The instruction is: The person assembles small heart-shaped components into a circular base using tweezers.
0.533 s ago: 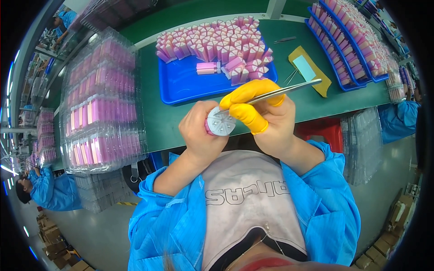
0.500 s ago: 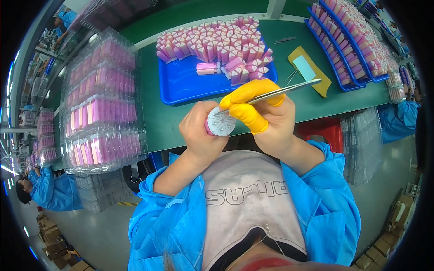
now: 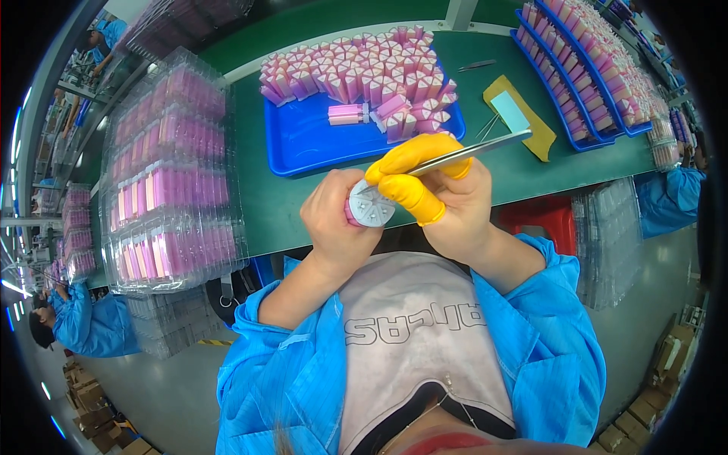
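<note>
My left hand (image 3: 334,216) is wrapped round a bundle of pink wedge-shaped tubes, whose round pale-grey end (image 3: 371,206) faces up. Small pins or studs show on that end. In my right hand (image 3: 447,186), with yellow finger cots on some fingers, a pair of metal tweezers (image 3: 489,149) is pinched; its tips reach the far edge of the grey end and are hidden by the yellow fingertips. Just beyond my hands, a blue tray (image 3: 303,157) bears many pink and white wedge tubes (image 3: 356,72), most upright, with a few lying down (image 3: 346,114).
Clear plastic trays of pink tubes (image 3: 174,186) are stacked at left. Blue racks of similar tubes (image 3: 576,83) stand at far right. A second pair of tweezers (image 3: 478,66) and a yellow-brown sheet (image 3: 537,133) lie on the green table (image 3: 265,220). A red stool (image 3: 550,220) is below.
My right hand and the tweezers have shifted slightly left, the yellow fingertips now covering more of the grey end's far edge. My left hand keeps its hold.
</note>
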The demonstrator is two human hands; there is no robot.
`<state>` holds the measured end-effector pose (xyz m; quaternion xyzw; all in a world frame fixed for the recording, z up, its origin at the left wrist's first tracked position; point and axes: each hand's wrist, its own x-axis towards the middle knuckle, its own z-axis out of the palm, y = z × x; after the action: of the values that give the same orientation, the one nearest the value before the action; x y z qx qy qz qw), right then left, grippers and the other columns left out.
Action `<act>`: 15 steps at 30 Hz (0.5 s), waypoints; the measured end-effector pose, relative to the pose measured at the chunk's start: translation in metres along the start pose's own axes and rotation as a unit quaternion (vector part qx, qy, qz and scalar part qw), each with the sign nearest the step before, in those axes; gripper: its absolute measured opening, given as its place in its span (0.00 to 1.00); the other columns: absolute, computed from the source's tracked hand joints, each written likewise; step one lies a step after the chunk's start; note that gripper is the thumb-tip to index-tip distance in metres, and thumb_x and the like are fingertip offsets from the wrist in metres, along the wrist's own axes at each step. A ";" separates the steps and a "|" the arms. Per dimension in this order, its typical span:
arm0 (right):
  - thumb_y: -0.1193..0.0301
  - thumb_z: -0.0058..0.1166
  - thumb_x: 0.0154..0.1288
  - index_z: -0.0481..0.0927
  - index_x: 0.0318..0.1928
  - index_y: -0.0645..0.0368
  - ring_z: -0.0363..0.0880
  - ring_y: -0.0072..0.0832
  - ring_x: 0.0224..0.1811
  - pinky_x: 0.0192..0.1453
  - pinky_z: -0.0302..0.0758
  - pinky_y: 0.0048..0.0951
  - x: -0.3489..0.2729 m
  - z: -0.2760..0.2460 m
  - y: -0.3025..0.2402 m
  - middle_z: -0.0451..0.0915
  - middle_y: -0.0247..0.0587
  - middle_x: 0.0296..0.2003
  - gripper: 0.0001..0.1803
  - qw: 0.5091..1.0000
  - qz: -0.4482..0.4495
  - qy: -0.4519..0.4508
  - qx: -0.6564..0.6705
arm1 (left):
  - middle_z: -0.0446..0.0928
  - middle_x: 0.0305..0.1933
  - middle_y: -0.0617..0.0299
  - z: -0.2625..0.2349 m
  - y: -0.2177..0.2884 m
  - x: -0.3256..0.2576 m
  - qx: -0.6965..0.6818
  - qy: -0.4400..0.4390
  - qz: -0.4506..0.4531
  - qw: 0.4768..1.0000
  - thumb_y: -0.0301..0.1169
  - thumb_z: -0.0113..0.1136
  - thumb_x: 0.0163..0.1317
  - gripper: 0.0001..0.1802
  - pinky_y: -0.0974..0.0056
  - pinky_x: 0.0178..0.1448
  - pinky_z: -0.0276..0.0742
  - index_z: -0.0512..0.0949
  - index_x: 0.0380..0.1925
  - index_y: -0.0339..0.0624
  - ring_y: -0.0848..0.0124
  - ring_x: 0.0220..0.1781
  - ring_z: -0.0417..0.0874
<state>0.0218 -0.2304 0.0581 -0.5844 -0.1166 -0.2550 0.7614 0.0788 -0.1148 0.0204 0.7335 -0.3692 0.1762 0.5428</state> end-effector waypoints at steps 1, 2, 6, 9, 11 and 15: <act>0.79 0.54 0.54 0.72 0.38 0.68 0.74 0.23 0.36 0.42 0.73 0.22 0.000 0.000 0.000 0.74 0.40 0.35 0.10 1.000 -0.004 -0.001 -0.017 | 0.72 0.22 0.57 0.000 -0.001 0.000 0.007 -0.001 0.004 1.000 0.21 0.64 0.34 0.15 0.65 0.24 0.68 0.71 0.25 0.40 0.61 0.22 0.75; 0.79 0.54 0.54 0.72 0.38 0.68 0.75 0.24 0.36 0.42 0.73 0.22 0.000 0.000 0.001 0.74 0.40 0.35 0.10 0.999 -0.009 -0.002 -0.033 | 0.72 0.23 0.57 -0.001 -0.001 0.000 0.013 -0.002 0.008 1.000 0.21 0.64 0.34 0.14 0.65 0.24 0.68 0.71 0.25 0.40 0.61 0.22 0.74; 0.80 0.53 0.55 0.72 0.38 0.68 0.75 0.24 0.36 0.40 0.73 0.22 0.000 0.000 0.001 0.75 0.40 0.34 0.10 1.000 -0.012 0.012 -0.023 | 0.72 0.23 0.57 0.000 -0.001 0.000 0.014 -0.006 0.019 1.000 0.21 0.64 0.34 0.14 0.65 0.24 0.68 0.71 0.25 0.40 0.61 0.22 0.74; 0.79 0.53 0.54 0.73 0.37 0.67 0.75 0.24 0.35 0.39 0.73 0.22 0.000 0.003 0.001 0.75 0.40 0.32 0.09 0.998 -0.002 0.035 -0.054 | 0.72 0.23 0.57 0.000 -0.003 -0.001 0.010 -0.001 0.019 1.000 0.22 0.65 0.35 0.14 0.65 0.24 0.68 0.72 0.25 0.40 0.61 0.22 0.74; 0.78 0.54 0.54 0.73 0.35 0.68 0.75 0.24 0.35 0.39 0.74 0.23 0.002 0.004 -0.004 0.75 0.40 0.31 0.08 0.996 0.031 0.013 -0.085 | 0.72 0.22 0.57 0.001 -0.005 -0.001 0.029 -0.004 0.018 0.999 0.22 0.65 0.35 0.15 0.65 0.24 0.68 0.72 0.25 0.40 0.60 0.22 0.74; 0.79 0.53 0.55 0.71 0.39 0.66 0.74 0.25 0.35 0.42 0.71 0.24 0.006 -0.002 -0.010 0.73 0.40 0.34 0.10 0.935 -0.058 -0.115 -0.331 | 0.73 0.23 0.57 0.003 -0.005 -0.002 0.034 0.005 0.036 0.999 0.23 0.65 0.36 0.14 0.66 0.26 0.69 0.72 0.26 0.40 0.61 0.23 0.75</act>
<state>0.0214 -0.2352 0.0689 -0.8210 -0.1455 -0.2540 0.4902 0.0805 -0.1163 0.0145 0.7367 -0.3866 0.2119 0.5128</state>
